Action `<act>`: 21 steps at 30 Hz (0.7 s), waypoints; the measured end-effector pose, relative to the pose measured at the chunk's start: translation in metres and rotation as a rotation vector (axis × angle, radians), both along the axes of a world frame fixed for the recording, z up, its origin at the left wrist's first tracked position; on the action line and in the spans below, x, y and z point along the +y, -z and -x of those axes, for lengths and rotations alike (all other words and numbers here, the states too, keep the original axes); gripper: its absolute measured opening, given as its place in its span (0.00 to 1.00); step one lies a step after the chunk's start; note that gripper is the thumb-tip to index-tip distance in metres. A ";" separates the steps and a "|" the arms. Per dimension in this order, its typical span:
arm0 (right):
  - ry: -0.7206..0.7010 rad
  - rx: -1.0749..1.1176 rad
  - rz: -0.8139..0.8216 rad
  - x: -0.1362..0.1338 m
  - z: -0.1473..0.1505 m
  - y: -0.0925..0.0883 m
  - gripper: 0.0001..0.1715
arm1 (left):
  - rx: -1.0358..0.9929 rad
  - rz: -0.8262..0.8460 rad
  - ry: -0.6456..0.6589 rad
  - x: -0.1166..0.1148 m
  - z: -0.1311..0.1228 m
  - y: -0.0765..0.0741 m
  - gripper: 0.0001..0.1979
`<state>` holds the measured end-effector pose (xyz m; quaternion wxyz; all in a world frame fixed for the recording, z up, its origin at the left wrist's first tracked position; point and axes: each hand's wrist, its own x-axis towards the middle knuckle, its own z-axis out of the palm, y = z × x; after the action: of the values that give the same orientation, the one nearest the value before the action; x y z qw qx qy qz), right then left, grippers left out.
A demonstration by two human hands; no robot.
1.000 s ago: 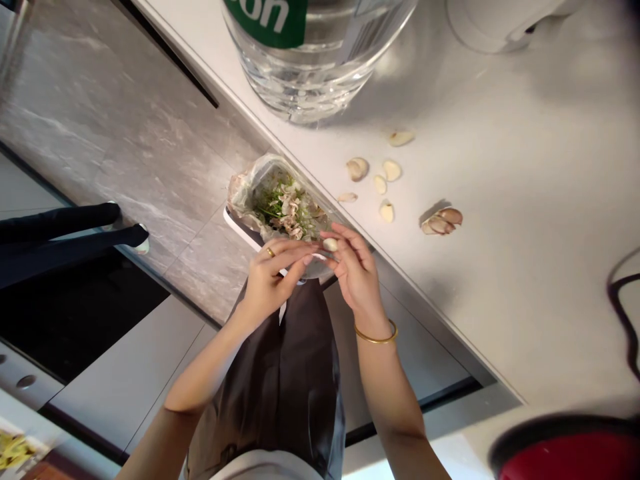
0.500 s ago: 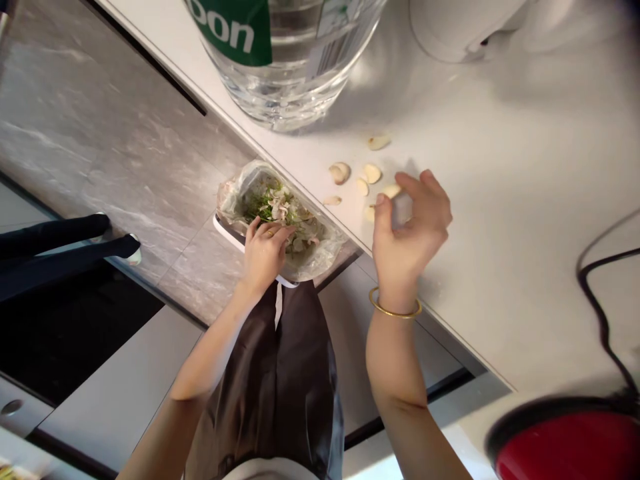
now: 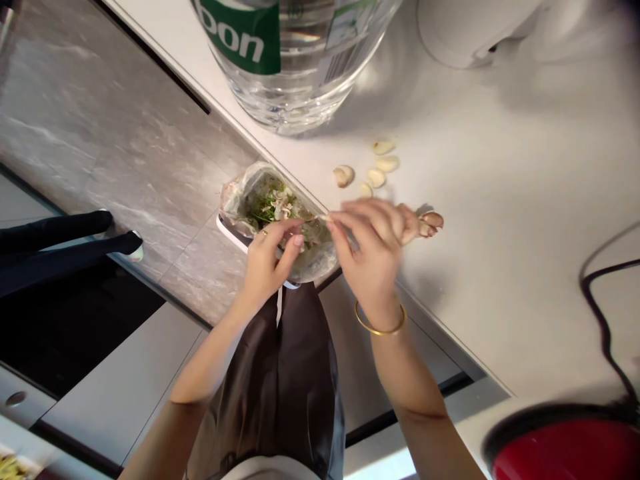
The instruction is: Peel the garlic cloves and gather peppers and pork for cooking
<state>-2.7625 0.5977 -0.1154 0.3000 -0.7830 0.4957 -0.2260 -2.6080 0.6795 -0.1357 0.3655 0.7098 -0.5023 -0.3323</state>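
My right hand [image 3: 373, 250], with a gold bangle at its wrist, pinches a small garlic clove [image 3: 324, 217] between thumb and fingertips at the counter's edge. My left hand [image 3: 273, 257] is close by on the left, its thumb apart from its curled fingers, the fingertips near the clove's tip. Under both hands is a bag-lined bin [image 3: 317, 263] with green and pale scraps [image 3: 280, 203]. Several peeled cloves [image 3: 376, 177] and an unpeeled garlic piece [image 3: 343, 175] lie on the counter. Beyond my right hand sits part of a garlic bulb [image 3: 430, 223], partly covered.
A large water bottle [image 3: 300, 87] stands on the white counter [image 3: 500, 200] at the back. A white appliance [image 3: 470, 30] is behind it to the right. At right are a black cord [image 3: 603, 327] and a red object [image 3: 565, 443]. Another person's legs [image 3: 65, 230] show at far left.
My right hand has moved left from above the counter cloves to the edge, now with a clove in its fingertips. My left hand has turned, its thumb spread towards that clove.
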 end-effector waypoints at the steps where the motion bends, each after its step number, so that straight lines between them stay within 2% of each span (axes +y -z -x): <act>1: -0.058 -0.032 -0.047 0.005 0.001 -0.005 0.07 | 0.007 0.007 0.027 -0.001 0.001 -0.005 0.15; 3: -0.133 -0.130 -0.164 0.017 0.003 -0.011 0.07 | -0.032 0.012 0.109 -0.002 0.002 -0.011 0.15; 5: -0.099 -0.243 -0.285 0.029 0.004 -0.013 0.06 | -0.064 0.031 0.159 0.002 0.003 -0.012 0.15; 8: -0.018 -0.348 -0.439 0.042 0.001 -0.009 0.07 | -0.056 0.078 0.085 0.012 0.009 -0.010 0.15; 10: -0.087 -0.330 -0.482 0.046 -0.002 -0.005 0.03 | -0.041 0.068 0.024 0.019 0.014 -0.010 0.15; 12: -0.214 -0.271 -0.438 0.048 -0.005 -0.001 0.07 | -0.016 0.032 -0.007 0.023 0.017 -0.013 0.17; 14: -0.314 -0.226 -0.316 0.048 -0.006 0.002 0.11 | 0.040 -0.018 -0.010 0.025 0.019 -0.017 0.19; 17: -0.416 -0.157 -0.127 0.045 -0.003 0.007 0.10 | 0.188 -0.125 0.001 0.025 0.017 -0.023 0.21; 21: -0.540 -0.046 -0.076 0.036 0.002 0.012 0.10 | 0.468 -0.332 -0.010 0.024 0.009 -0.024 0.24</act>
<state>-2.7643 0.6340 -0.1279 0.3898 -0.8697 0.2701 -0.1369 -2.6167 0.7031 -0.1116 0.3518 0.6664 -0.3393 -0.5631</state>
